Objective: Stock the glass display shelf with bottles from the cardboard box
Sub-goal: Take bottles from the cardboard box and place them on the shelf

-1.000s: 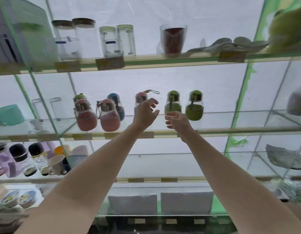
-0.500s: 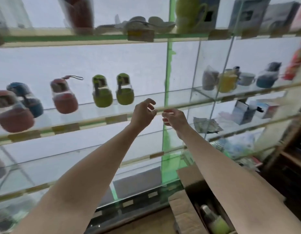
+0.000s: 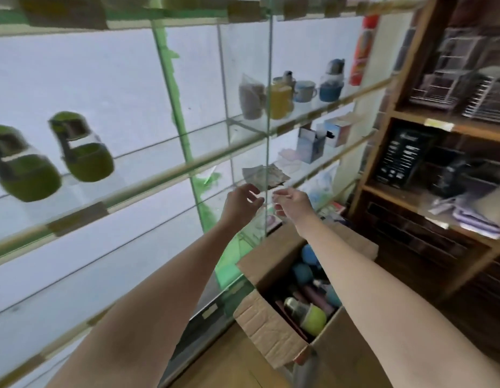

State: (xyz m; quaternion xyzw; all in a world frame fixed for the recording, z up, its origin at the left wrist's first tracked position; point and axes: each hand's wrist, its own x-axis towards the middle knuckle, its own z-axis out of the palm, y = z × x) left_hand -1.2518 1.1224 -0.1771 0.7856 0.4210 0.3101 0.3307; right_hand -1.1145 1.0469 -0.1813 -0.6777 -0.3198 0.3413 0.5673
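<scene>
Two green bottles (image 3: 83, 148) stand on the glass display shelf (image 3: 159, 170) at the left, blurred. The open cardboard box (image 3: 267, 329) sits on the floor at lower centre, with several blue, green and pink bottles (image 3: 313, 317) inside. My left hand (image 3: 241, 204) and my right hand (image 3: 292, 204) hang side by side in the air above the box and in front of the shelf edge. Both have loosely curled fingers and hold nothing.
Mugs and cups (image 3: 279, 100) stand on the right glass bay, small boxes (image 3: 311, 145) one level lower. A dark wooden shelving unit (image 3: 439, 130) with racks and a black box fills the right side. The floor (image 3: 232, 365) is wood.
The view has swung right and down, from the bottles on the shelf to the box. Both hands have come away from the shelf, empty, and now hang above the box.
</scene>
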